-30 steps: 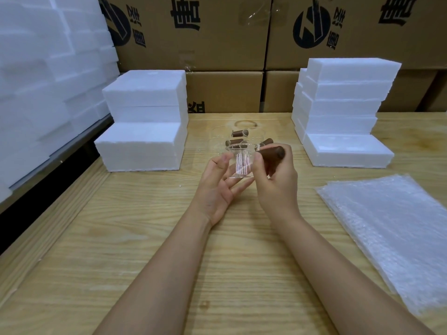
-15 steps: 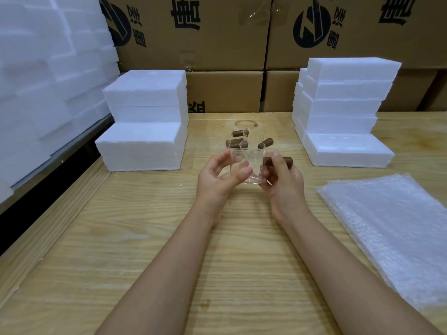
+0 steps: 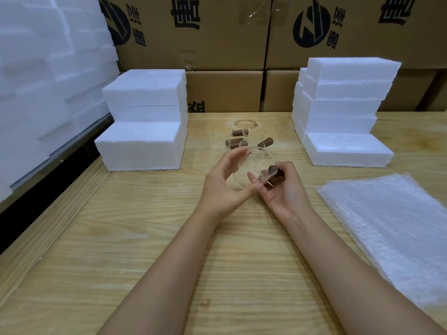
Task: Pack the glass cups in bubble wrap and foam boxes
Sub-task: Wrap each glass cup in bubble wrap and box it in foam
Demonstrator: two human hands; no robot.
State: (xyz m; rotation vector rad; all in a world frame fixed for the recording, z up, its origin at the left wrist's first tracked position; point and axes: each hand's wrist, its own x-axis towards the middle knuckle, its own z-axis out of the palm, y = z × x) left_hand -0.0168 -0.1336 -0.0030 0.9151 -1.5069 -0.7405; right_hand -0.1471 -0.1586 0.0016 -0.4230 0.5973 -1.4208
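Holding the glass cup (image 3: pixel 254 163) tilted above the table (image 3: pixel 145 238), I pinch its brown handle with my right hand (image 3: pixel 283 189), thumb and curled fingers tight on it. My left hand (image 3: pixel 222 187) curves loosely round the clear wall, steadying slippery glass. The bubble wrap (image 3: pixel 387 226) lies close on my right, ready for wrapping. The other cups (image 3: pixel 238 141) wait behind, between the foam boxes (image 3: pixel 145 122).

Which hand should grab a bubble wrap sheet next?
Probably the right hand: the bubble wrap lies on its side. It grips the handle of the glass cup, but the left hand holds that cup too.
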